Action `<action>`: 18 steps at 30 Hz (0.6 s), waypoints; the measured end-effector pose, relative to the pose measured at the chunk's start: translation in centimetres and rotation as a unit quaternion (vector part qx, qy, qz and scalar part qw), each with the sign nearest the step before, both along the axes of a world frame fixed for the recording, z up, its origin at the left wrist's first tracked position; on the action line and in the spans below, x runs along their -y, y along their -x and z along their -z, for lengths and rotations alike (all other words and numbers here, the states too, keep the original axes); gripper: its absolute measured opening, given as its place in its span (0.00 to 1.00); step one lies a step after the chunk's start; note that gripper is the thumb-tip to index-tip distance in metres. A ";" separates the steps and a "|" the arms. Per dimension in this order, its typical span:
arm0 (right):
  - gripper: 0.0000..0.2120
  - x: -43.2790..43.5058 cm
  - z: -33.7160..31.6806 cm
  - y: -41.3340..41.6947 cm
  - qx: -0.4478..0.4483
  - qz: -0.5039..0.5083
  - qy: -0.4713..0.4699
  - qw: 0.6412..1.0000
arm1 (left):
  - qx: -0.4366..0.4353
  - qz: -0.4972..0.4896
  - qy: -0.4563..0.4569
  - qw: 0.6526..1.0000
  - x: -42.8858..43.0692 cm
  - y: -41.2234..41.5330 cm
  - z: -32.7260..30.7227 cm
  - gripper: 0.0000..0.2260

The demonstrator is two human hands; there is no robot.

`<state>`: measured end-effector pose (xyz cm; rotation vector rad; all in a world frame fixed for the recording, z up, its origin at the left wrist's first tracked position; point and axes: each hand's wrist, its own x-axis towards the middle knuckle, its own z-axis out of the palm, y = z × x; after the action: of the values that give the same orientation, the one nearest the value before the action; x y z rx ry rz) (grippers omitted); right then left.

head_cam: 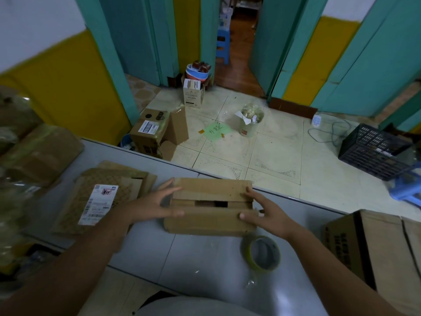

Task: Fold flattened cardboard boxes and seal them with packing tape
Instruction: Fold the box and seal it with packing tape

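Observation:
A small brown cardboard box [209, 218] stands on the grey table [193, 258], its two top flaps folded nearly together with a dark gap between them. My left hand [157, 202] holds the box's left end, fingers spread over the far flap and thumb on the near flap. My right hand [262, 212] holds the right end the same way, fingers on the top edge. A roll of clear packing tape [262, 254] lies flat on the table just in front of the box, below my right wrist.
Flattened cardboard boxes [109, 195] with a white shipping label lie left of the box. Bagged cardboard stacks [34, 156] fill the far left. A large brown carton [373, 252] stands at the right. Beyond the table edge lie floor tiles, boxes, a bin and a black crate [373, 151].

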<state>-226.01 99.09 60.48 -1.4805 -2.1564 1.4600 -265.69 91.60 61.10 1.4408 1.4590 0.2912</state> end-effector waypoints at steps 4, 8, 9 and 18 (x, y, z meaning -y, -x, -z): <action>0.30 -0.5 1.4 1.3 0.032 0.055 -0.104 0.993 | -0.127 -0.024 -0.084 0.988 0.1 -2.0 0.1 0.35; 0.28 0.4 2.1 2.5 0.063 0.042 -0.142 0.987 | -0.211 -0.019 -0.136 0.968 1.1 -4.0 0.1 0.31; 0.27 0.8 2.4 2.7 0.061 0.049 -0.146 0.986 | -0.231 -0.018 -0.154 0.961 1.4 -4.5 0.2 0.31; 0.28 2.4 3.3 1.3 0.042 0.070 -0.143 0.986 | -0.256 -0.044 -0.205 0.944 2.1 -6.2 1.8 0.29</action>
<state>-227.26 96.71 57.14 -1.5734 -2.1488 1.0100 -259.45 89.47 59.35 1.8853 1.9680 0.3018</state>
